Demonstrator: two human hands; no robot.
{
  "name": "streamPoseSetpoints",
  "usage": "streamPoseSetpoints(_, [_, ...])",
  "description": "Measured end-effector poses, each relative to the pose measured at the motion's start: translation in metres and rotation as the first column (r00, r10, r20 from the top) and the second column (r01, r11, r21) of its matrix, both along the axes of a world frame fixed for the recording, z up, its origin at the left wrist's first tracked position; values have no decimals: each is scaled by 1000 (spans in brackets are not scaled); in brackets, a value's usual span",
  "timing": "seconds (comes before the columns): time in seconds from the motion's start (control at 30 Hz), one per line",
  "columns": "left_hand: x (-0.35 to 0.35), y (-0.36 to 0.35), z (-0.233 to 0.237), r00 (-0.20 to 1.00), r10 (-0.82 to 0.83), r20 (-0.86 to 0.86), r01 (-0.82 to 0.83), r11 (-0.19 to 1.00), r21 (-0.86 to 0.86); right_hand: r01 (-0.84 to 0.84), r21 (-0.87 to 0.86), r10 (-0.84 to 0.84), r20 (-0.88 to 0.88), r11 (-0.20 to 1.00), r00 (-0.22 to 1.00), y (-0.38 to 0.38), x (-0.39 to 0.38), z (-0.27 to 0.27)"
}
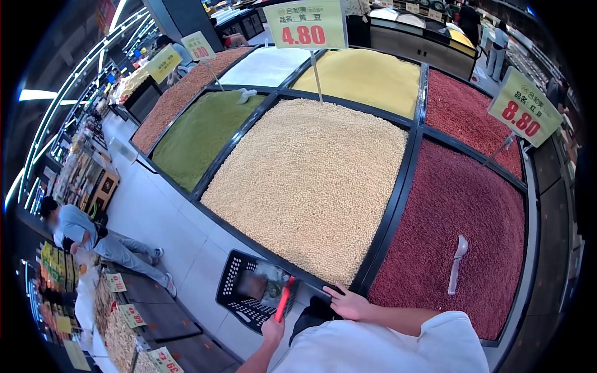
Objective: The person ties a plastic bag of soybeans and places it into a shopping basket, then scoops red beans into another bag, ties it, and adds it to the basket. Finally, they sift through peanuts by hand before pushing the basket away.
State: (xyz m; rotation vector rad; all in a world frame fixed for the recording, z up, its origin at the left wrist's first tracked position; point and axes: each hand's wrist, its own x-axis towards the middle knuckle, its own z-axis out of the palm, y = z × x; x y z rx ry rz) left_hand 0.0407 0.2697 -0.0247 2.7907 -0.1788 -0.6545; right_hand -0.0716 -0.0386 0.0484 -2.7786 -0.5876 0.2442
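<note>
My left hand (272,329) is closed around the red handle (285,298) of a black shopping basket (229,286), which hangs beside the bins with a few bagged items (273,287) in it. My right hand (348,304) rests at the black bin edge with its fingers spread, holding nothing. Right in front of it lies a wide heap of pale soybeans (311,180). Dark red beans (460,205) fill the compartment to the right, and a clear plastic scoop (457,267) lies on them.
Green beans (205,140), white grains (267,65), yellow grains (360,81) and redder beans (466,112) fill other compartments. Price signs (305,25) stand on poles. A person (93,230) is at a counter on the left, across a tiled aisle (168,217).
</note>
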Motion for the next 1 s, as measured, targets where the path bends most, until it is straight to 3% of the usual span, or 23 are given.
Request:
streamPoseSetpoints(0.23, [-14,21,11,980,-184,73,179,982,67,-115,-115,107,-76,987,991,-6,5,29])
streamPoseSetpoints(0.43, [-22,17,23,985,-166,-38,168,984,60,-92,-105,93,3,990,996,-6,0,13])
streamPoseSetpoints(0.53, [-28,11,30,986,-132,-106,138,989,58,-56,6,56,-26,998,998,-5,2,7])
streamPoseSetpoints(0.7, [-35,-4,41,975,-102,-196,116,992,58,-58,-37,59,24,998,998,-4,3,10])
streamPoseSetpoints(1.0, [-47,-10,9,993,-46,-109,48,999,18,-49,-86,55,71,995,996,-1,2,13])
